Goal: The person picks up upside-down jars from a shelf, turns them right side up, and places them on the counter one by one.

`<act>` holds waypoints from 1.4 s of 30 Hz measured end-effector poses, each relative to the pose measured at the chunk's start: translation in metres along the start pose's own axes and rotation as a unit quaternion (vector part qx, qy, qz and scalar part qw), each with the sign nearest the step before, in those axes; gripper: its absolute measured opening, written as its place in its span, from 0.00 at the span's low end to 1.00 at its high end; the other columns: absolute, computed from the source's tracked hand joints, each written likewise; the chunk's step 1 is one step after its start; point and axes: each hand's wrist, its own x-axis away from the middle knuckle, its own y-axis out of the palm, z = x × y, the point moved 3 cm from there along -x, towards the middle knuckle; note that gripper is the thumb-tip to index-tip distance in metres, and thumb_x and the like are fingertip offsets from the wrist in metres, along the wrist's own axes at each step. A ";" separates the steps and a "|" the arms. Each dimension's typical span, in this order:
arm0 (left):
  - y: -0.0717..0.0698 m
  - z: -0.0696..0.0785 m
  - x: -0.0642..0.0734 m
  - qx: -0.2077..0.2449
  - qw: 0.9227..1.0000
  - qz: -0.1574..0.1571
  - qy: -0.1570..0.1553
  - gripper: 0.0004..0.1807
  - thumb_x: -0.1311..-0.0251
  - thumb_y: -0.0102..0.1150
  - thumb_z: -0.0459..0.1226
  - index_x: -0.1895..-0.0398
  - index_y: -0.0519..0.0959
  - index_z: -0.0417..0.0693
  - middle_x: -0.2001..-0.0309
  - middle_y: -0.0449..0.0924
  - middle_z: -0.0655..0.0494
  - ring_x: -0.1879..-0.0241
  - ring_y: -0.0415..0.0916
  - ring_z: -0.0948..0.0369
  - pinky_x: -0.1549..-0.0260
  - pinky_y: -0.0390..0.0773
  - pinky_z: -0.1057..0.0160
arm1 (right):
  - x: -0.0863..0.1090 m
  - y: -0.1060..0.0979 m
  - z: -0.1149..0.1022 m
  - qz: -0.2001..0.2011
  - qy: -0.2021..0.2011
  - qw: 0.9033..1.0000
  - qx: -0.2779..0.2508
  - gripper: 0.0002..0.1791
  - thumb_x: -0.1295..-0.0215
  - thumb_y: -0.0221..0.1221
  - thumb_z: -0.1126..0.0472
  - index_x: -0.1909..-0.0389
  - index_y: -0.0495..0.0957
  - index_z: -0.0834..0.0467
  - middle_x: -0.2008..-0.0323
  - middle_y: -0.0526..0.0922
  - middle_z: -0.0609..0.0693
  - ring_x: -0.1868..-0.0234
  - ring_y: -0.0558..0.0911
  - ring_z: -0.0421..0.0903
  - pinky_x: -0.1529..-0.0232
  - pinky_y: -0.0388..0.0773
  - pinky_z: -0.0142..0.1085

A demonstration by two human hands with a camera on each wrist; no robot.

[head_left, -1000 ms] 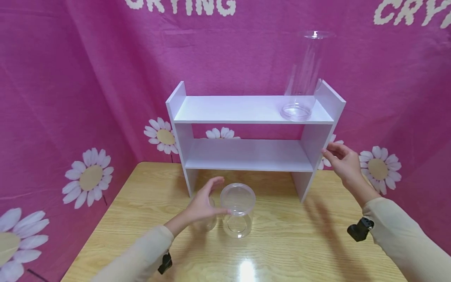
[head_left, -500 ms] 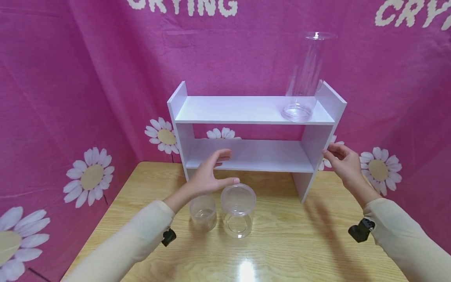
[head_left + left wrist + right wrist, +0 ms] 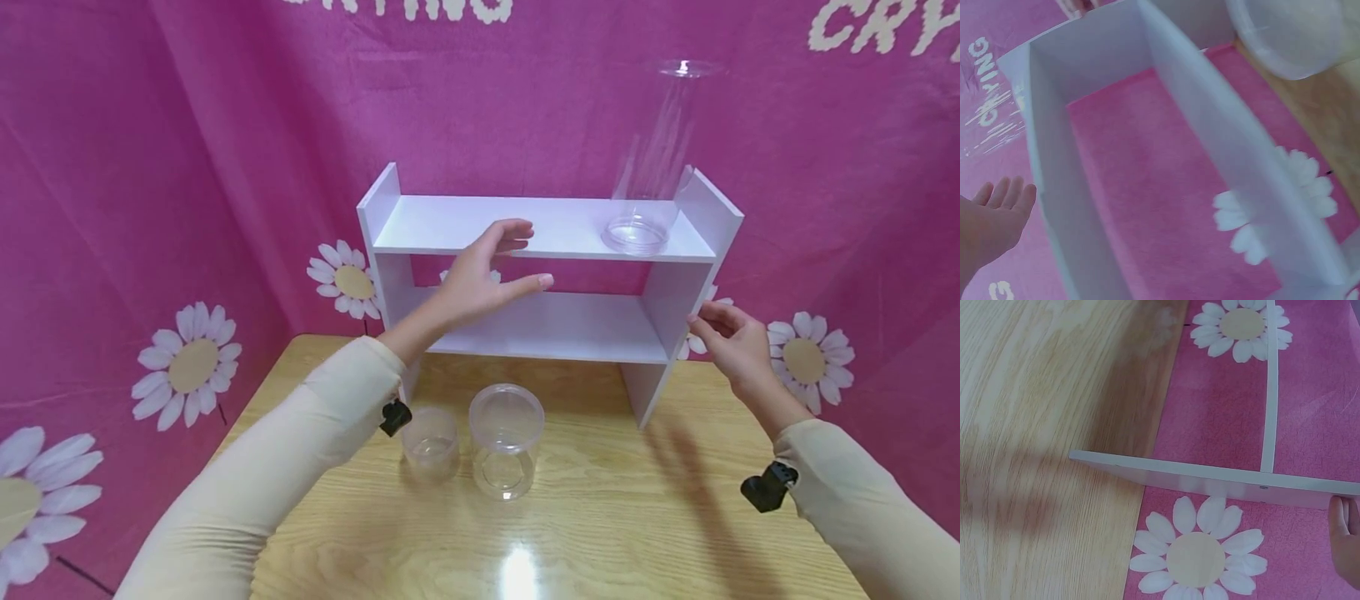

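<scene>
In the head view my left hand (image 3: 480, 279) is raised in front of the white two-tier shelf (image 3: 540, 325), thumb and fingers spread with nothing between them. The left wrist view shows this hand (image 3: 1000, 215) beside the top board, fingers extended. My right hand (image 3: 738, 346) touches the right side panel from outside with relaxed fingers; the right wrist view shows its fingers (image 3: 1341, 519) against that panel. A tall clear cylinder (image 3: 652, 167) stands upright on the top board's right end. Below the left forearm, a short clear jar (image 3: 431, 446) and a larger clear jar (image 3: 506, 446) stand on the table.
The wooden table (image 3: 600, 517) carries the shelf at its back edge. A pink cloth (image 3: 525, 108) with daisies and white lettering hangs behind and to the left. A black wrist camera (image 3: 768, 487) sits on the right sleeve.
My left hand has risen from the two jars, up and away to the level of the top board. Both jars stay on the table. The right hand keeps its place at the side panel.
</scene>
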 end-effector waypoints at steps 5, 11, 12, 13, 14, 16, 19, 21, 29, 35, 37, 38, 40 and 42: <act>-0.004 0.019 -0.028 -0.012 1.000 0.002 0.018 0.38 0.46 0.67 0.45 0.33 0.63 0.47 0.34 0.70 0.52 0.34 0.68 0.59 0.35 0.71 0.64 | -0.001 -0.002 -0.001 0.008 -0.007 1.000 0.014 0.09 0.36 0.60 0.59 0.65 0.73 0.38 0.72 0.76 0.22 0.68 0.76 0.18 0.66 0.74 0.11; -0.006 0.042 -0.061 -0.052 0.999 0.000 0.007 0.41 0.46 0.66 0.50 0.31 0.60 0.52 0.32 0.67 0.58 0.32 0.65 0.64 0.33 0.67 0.67 | -0.001 -0.002 0.001 0.004 -0.005 1.000 0.020 0.08 0.35 0.60 0.59 0.63 0.74 0.40 0.72 0.76 0.22 0.68 0.76 0.19 0.67 0.75 0.12; -0.006 0.047 -0.067 -0.054 0.999 0.000 0.000 0.42 0.46 0.66 0.51 0.30 0.59 0.53 0.32 0.66 0.59 0.32 0.64 0.65 0.32 0.66 0.68 | -0.001 -0.002 0.001 0.003 -0.006 1.000 0.021 0.07 0.35 0.60 0.59 0.62 0.74 0.41 0.72 0.76 0.22 0.68 0.76 0.19 0.66 0.75 0.12; -0.006 0.051 -0.072 -0.055 0.998 -0.001 -0.006 0.42 0.46 0.66 0.52 0.30 0.59 0.54 0.31 0.66 0.59 0.31 0.63 0.66 0.32 0.66 0.68 | -0.001 -0.002 0.001 0.002 -0.006 1.000 0.024 0.07 0.35 0.59 0.58 0.62 0.74 0.41 0.72 0.76 0.21 0.68 0.76 0.18 0.67 0.75 0.12; -0.005 0.055 -0.077 -0.055 0.998 -0.001 -0.011 0.43 0.46 0.66 0.52 0.30 0.58 0.54 0.31 0.65 0.60 0.31 0.63 0.66 0.32 0.65 0.68 | -0.001 -0.003 0.001 0.002 -0.008 1.000 0.026 0.07 0.35 0.59 0.58 0.62 0.74 0.42 0.72 0.76 0.21 0.68 0.75 0.18 0.67 0.75 0.12; -0.003 0.065 -0.087 -0.052 0.998 -0.004 -0.017 0.43 0.46 0.66 0.53 0.29 0.57 0.55 0.29 0.63 0.62 0.30 0.61 0.68 0.32 0.65 0.69 | -0.001 -0.004 0.001 0.005 -0.009 1.000 0.030 0.07 0.35 0.59 0.58 0.63 0.74 0.42 0.72 0.76 0.21 0.68 0.75 0.18 0.67 0.75 0.12; 0.002 0.079 -0.102 -0.050 0.998 -0.008 -0.021 0.45 0.46 0.66 0.53 0.29 0.56 0.55 0.28 0.62 0.63 0.30 0.59 0.69 0.33 0.64 0.73 | -0.001 -0.006 0.001 0.005 -0.012 0.999 0.034 0.07 0.35 0.59 0.58 0.63 0.74 0.41 0.72 0.75 0.21 0.68 0.75 0.18 0.67 0.74 0.12; 0.004 0.088 -0.111 -0.046 0.998 -0.008 -0.029 0.45 0.46 0.66 0.53 0.28 0.55 0.55 0.28 0.61 0.63 0.29 0.58 0.70 0.33 0.64 0.74 | -0.002 -0.006 0.001 0.004 -0.011 0.999 0.030 0.07 0.35 0.59 0.58 0.63 0.73 0.41 0.72 0.76 0.21 0.68 0.75 0.18 0.67 0.75 0.12; 0.014 0.112 -0.145 -0.041 0.993 -0.002 -0.110 0.48 0.48 0.63 0.59 0.28 0.50 0.62 0.30 0.59 0.68 0.32 0.60 0.73 0.38 0.67 0.76 | -0.001 -0.003 0.002 -0.003 0.001 0.999 0.037 0.06 0.35 0.59 0.58 0.59 0.74 0.46 0.72 0.75 0.21 0.67 0.75 0.18 0.67 0.74 0.12; 0.028 0.118 -0.161 -0.038 0.990 0.009 -0.134 0.48 0.49 0.64 0.59 0.28 0.50 0.62 0.32 0.61 0.70 0.35 0.62 0.76 0.40 0.66 0.79 | 0.000 -0.002 0.003 0.001 0.001 0.999 0.045 0.05 0.35 0.59 0.57 0.60 0.75 0.46 0.72 0.75 0.21 0.68 0.75 0.18 0.66 0.74 0.11; 0.031 0.118 -0.163 -0.036 0.991 0.020 -0.129 0.47 0.49 0.64 0.58 0.29 0.52 0.61 0.34 0.64 0.70 0.38 0.64 0.76 0.43 0.67 0.81 | -0.001 -0.002 0.003 0.003 -0.002 0.999 0.046 0.05 0.35 0.59 0.57 0.60 0.75 0.46 0.72 0.75 0.21 0.67 0.75 0.18 0.66 0.74 0.11; 0.032 0.118 -0.164 -0.035 0.991 0.026 -0.126 0.46 0.49 0.65 0.58 0.29 0.53 0.61 0.35 0.65 0.70 0.38 0.64 0.76 0.44 0.68 0.81 | -0.002 -0.002 0.003 0.004 -0.003 0.999 0.046 0.05 0.35 0.59 0.58 0.60 0.75 0.45 0.72 0.75 0.21 0.67 0.75 0.18 0.66 0.74 0.11; 0.033 0.117 -0.164 -0.031 0.992 0.040 -0.119 0.44 0.49 0.65 0.57 0.30 0.55 0.60 0.38 0.67 0.70 0.40 0.65 0.76 0.46 0.68 0.82 | -0.002 -0.002 0.002 0.004 -0.003 0.999 0.048 0.06 0.35 0.59 0.58 0.61 0.74 0.44 0.72 0.75 0.21 0.67 0.75 0.18 0.66 0.73 0.11; 0.033 0.116 -0.163 -0.032 0.992 0.052 -0.112 0.43 0.48 0.65 0.56 0.31 0.57 0.60 0.40 0.68 0.70 0.41 0.66 0.76 0.47 0.68 0.83 | -0.003 -0.001 0.001 0.003 -0.003 0.999 0.049 0.06 0.35 0.59 0.58 0.61 0.74 0.43 0.72 0.75 0.20 0.67 0.74 0.18 0.66 0.73 0.11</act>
